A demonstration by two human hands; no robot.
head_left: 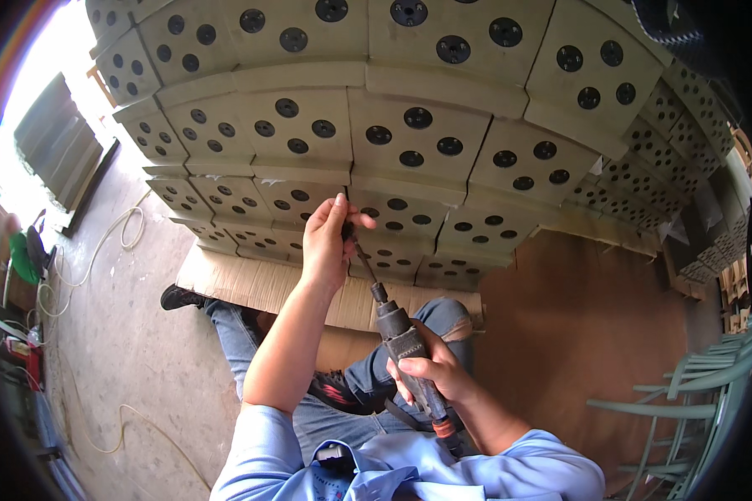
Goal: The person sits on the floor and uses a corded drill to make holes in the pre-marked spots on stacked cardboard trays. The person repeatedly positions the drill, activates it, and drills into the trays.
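Observation:
My right hand [430,367] grips a dark power screwdriver [403,338], its body slanting up and left away from my lap. A long thin bit [365,264] runs from its nose to my left hand [326,238]. The left fingers are closed round a small black piece [348,231] at the bit's tip; its shape is mostly hidden. Just behind that hand stands a wall of stacked beige boards [468,125], their faces dotted with black round discs [417,118]. Whether the piece touches a board, I cannot tell.
My legs [297,422] are bent on the floor, by a cardboard sheet [251,284] under the stack. Pale hoses [124,426] lie at left, near a leaning stack of panels [63,154]. Green chair frames [685,409] stand at right beside a brown floor sheet [576,334].

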